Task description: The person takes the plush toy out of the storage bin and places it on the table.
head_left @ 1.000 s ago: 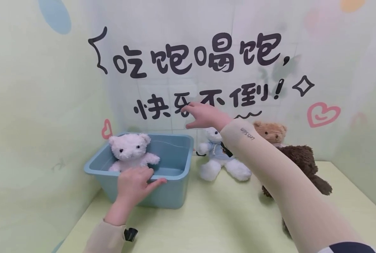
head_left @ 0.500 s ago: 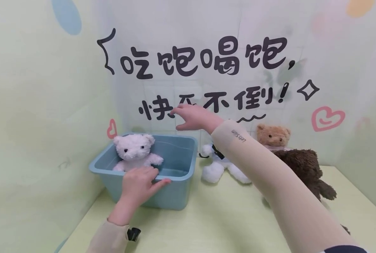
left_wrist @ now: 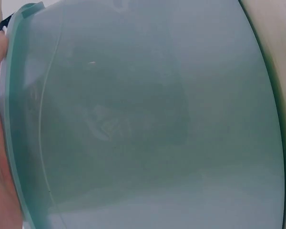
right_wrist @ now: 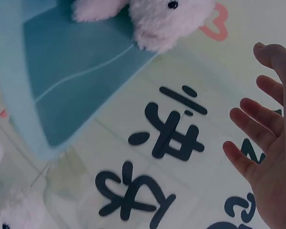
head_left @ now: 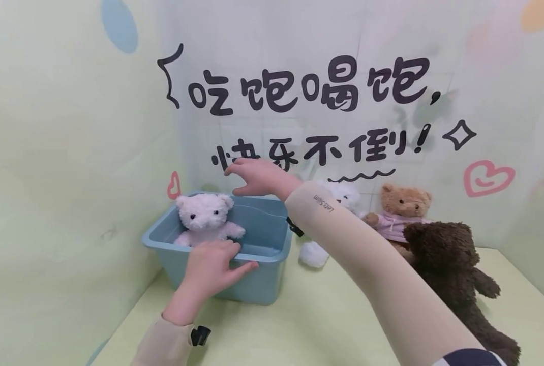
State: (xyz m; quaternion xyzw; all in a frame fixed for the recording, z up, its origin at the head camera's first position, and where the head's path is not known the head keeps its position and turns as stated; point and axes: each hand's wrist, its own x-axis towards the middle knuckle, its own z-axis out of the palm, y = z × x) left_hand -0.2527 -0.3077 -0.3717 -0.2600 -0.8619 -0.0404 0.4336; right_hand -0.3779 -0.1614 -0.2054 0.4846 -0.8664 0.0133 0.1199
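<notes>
My left hand point(head_left: 213, 267) grips the front rim of a blue-green plastic tub point(head_left: 272, 282), fingers bent over the edge and thumb lying along the outside. The left wrist view is filled by the tub's outer wall point(left_wrist: 133, 114), the hand at its left border. A pale pink teddy bear point(head_left: 205, 216) sits inside the tub, on the left. My right hand point(head_left: 260, 177) is held in the air above the tub's back edge, holding nothing. In the right wrist view its fingers point(right_wrist: 257, 124) are spread, apart from the pink bear point(right_wrist: 169, 21).
A white teddy bear point(head_left: 342, 194) sits right of the tub, partly hidden by my right forearm. A tan bear in a pink hoodie point(head_left: 404, 206) and a dark brown bear point(head_left: 446, 254) are farther right on the pale table point(head_left: 299, 325). A wall with black lettering stands behind.
My right hand has moved left, from near the white bear to over the tub. The head view has swung left, so the scene sits farther right. My left hand stays on the rim.
</notes>
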